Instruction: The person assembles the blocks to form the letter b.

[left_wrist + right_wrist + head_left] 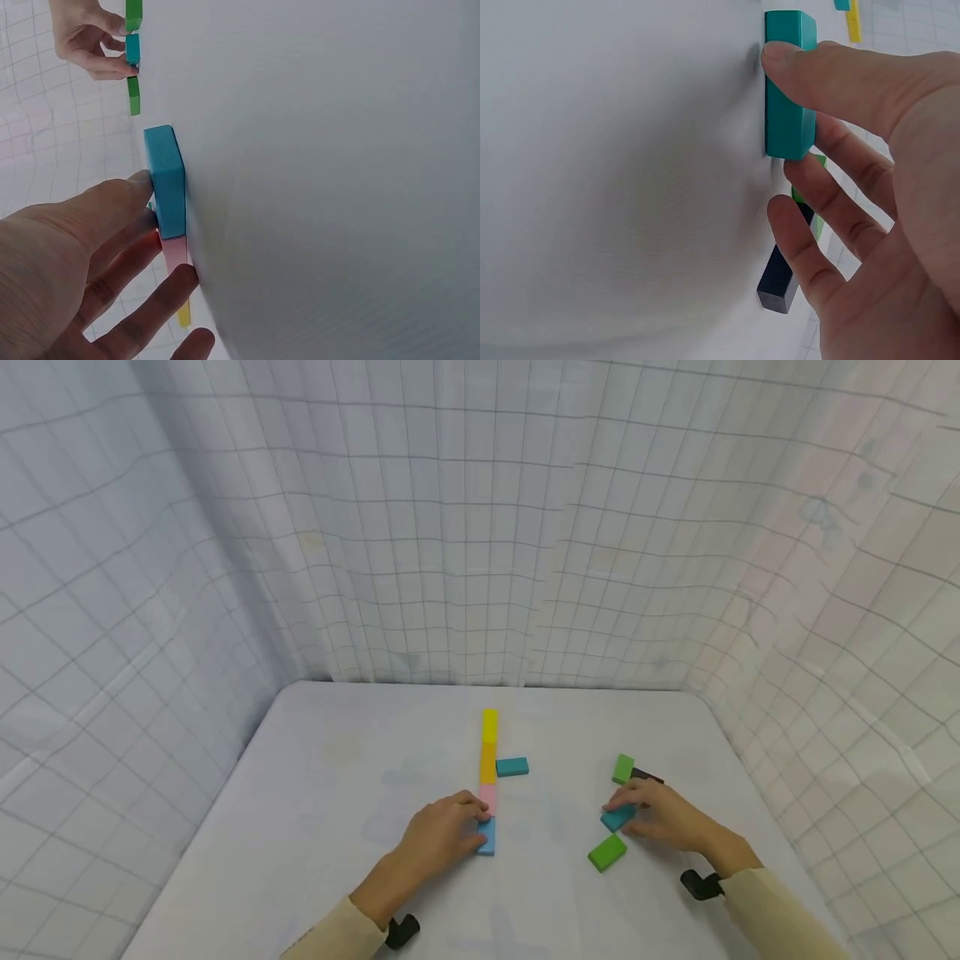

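Note:
A straight row runs away from me on the white table: a yellow block (490, 725), an orange block (488, 763), a pink block (487, 798) and, at the near end, a light blue block (487, 837). My left hand (442, 837) holds that blue block between thumb and index finger, its other fingers spread beside the row. On the right, my right hand (670, 817) pinches a teal block (784, 112), the thumb on its near face and fingers behind. Another teal block (512, 767) lies crosswise, its end at the orange block's right side.
Close to the right hand lie a green block (607, 852) in front, another green block (623, 768) behind, and a black block (778, 277) partly hidden by the fingers. White gridded curtains (480, 527) enclose the table (360, 727) at the back and both sides.

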Demonstrator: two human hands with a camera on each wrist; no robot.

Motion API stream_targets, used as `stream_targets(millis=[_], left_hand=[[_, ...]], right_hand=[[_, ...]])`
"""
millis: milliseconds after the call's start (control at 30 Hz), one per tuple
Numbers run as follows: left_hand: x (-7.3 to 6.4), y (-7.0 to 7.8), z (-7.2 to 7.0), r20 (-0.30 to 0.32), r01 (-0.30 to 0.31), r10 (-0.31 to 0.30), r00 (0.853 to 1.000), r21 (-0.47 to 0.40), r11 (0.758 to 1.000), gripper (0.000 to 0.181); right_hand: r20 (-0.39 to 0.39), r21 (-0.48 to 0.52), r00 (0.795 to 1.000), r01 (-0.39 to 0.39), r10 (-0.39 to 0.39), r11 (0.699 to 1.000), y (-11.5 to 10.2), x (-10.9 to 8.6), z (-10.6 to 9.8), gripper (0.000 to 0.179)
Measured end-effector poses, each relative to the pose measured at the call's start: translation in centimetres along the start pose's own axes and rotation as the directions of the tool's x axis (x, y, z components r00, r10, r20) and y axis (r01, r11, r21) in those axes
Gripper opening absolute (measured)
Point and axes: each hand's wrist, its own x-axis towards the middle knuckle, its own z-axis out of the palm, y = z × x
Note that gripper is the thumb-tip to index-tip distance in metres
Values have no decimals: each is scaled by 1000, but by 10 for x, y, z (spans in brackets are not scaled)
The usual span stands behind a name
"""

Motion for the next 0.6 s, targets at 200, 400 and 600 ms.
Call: stream_targets(millis=[200, 400, 600], left_hand=[[0, 0, -3, 3, -3, 3, 1000, -4, 1000, 29], [1, -2, -5, -9, 2, -2, 1000, 4, 1000, 30], [4, -2, -4, 1, -14, 14, 1000, -12, 1000, 27]], right_hand=[[-50, 27, 991, 124, -123, 992, 14, 6, 6, 37], [-25, -1, 1000, 10, -10, 1000, 3, 13, 4, 36], [-5, -25, 996, -94, 93, 995, -5, 15, 5, 32]])
